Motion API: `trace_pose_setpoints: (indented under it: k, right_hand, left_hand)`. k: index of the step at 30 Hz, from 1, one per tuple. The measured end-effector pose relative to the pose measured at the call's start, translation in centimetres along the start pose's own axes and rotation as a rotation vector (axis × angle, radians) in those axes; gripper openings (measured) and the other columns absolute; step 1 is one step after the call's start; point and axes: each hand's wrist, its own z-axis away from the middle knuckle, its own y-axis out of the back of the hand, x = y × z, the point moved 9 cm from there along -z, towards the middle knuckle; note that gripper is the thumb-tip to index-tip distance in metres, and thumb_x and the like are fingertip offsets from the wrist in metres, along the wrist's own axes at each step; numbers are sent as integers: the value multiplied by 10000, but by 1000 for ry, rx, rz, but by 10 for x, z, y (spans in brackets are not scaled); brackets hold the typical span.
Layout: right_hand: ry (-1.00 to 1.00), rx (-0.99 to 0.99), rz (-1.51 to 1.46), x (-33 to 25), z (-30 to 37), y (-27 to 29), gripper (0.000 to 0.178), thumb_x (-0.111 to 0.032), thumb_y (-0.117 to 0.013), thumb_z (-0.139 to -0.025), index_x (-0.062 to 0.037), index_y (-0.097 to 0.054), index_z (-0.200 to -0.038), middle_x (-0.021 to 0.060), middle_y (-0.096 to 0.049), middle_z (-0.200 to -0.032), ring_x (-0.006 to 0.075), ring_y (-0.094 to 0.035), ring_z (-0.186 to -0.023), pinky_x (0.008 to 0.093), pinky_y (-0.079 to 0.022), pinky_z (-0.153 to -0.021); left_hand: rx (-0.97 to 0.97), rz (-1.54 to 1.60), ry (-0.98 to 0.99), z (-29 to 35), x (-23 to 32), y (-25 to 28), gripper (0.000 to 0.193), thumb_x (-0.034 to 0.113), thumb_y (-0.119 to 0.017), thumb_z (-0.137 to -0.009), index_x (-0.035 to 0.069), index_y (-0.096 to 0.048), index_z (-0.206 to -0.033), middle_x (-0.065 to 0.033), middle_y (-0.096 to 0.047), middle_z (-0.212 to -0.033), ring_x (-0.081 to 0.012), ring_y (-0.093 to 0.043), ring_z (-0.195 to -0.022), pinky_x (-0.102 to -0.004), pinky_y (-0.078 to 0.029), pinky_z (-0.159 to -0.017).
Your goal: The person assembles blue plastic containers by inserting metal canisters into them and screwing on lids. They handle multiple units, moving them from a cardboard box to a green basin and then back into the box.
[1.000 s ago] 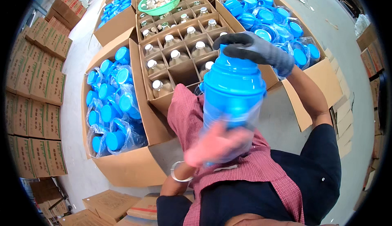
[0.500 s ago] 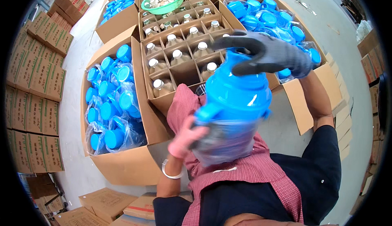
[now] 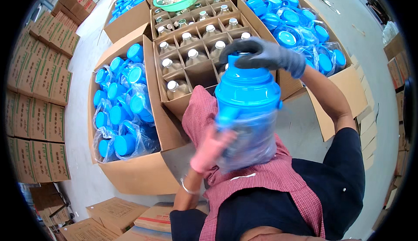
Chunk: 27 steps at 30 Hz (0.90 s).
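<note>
A big blue plastic jug, like a vacuum flask casing (image 3: 248, 88), stands against my apron, its lower half wrapped in a clear plastic bag (image 3: 248, 136). My right hand (image 3: 265, 55), in a grey glove with dark fingers, is closed over the jug's narrow top. Against the bagged left side, just below a blue lug, rests my left hand (image 3: 213, 147) in a pink glove; it is blurred, with its fingers on the bag. Just beyond the jug is a divided carton (image 3: 178, 104) holding several glass bottles with white caps (image 3: 193, 55). The jug's underside is hidden.
Open cartons of bagged blue plastic parts stand at left (image 3: 130, 180) and right (image 3: 348, 84). A green basket (image 3: 178, 4) of small pale pieces sits on a farther divided carton. Stacked cartons (image 3: 39, 106) line the left; closed boxes (image 3: 115, 215) lie at lower left.
The jug has turned more upright and its top has moved left. My right hand has moved left with it; my left hand has shifted slightly right along the bag.
</note>
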Motion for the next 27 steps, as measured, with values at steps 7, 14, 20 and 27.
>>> trace_pose_setpoints:
  k: [7,14,20,27]
  right_hand:
    - [-142,-18,-81,-6,20,13,652,-286,-718,-734,-43,-474,-1288,107,-554,-1188,170,-511,-1091,313,-404,-935]
    - [2,68,150,-28,7,-15,562,-292,-698,-737,-42,-543,-1216,134,-574,-1144,238,-549,-1063,366,-409,-923]
    - [108,10,210,-49,-3,-27,484,-254,-645,-777,-41,-553,-1202,150,-577,-1102,271,-565,-1015,364,-422,-898]
    - [181,628,218,-20,47,50,429,-218,-645,-836,-23,-517,-1196,116,-543,-1196,185,-544,-1046,313,-447,-881]
  left_hand:
    - [174,-820,-533,11,63,44,756,180,-771,-623,-3,-430,-1272,-237,-403,-1304,-387,-389,-1218,-489,-314,-1018]
    - [-510,-1429,-1040,3,124,-72,346,167,-509,-782,82,-526,-1117,-70,-492,-1221,-280,-423,-1197,-490,-281,-1074]
    - [-720,-1456,-1105,-14,123,-123,213,159,-529,-726,53,-567,-907,-114,-560,-1055,-247,-510,-1077,-436,-317,-1054]
    - [-405,-1117,-663,-63,140,-8,345,107,-665,-519,43,-588,-849,-88,-612,-819,-271,-607,-835,-394,-435,-951]
